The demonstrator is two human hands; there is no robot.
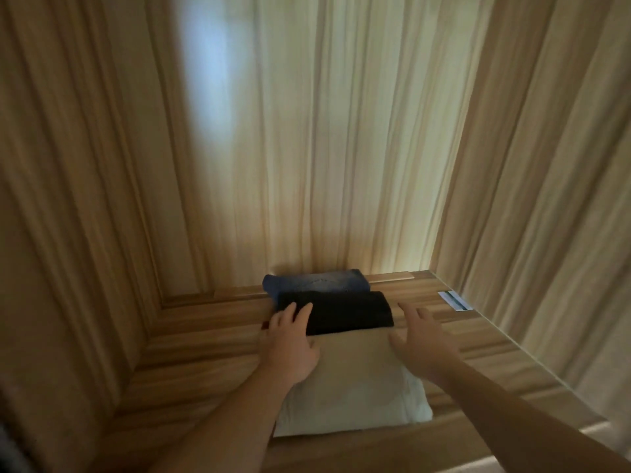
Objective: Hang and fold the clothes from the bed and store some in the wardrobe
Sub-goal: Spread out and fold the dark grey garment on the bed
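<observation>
Inside the wooden wardrobe shelf [191,339], I'm lining up three folded pieces in a row: blue folded denim garment [316,280] at the back, black folded knit garment [345,312] touching it, cream folded cloth [351,387] nearest me. Risk: nudging the black one off square is likely bunching its fold or shoving the denim against the back wall. Left hand [290,339] is resting fingers-straight across the black/cream seam, gripping nothing. Right hand [423,339] is hovering spread by the cream cloth's right edge, empty.
</observation>
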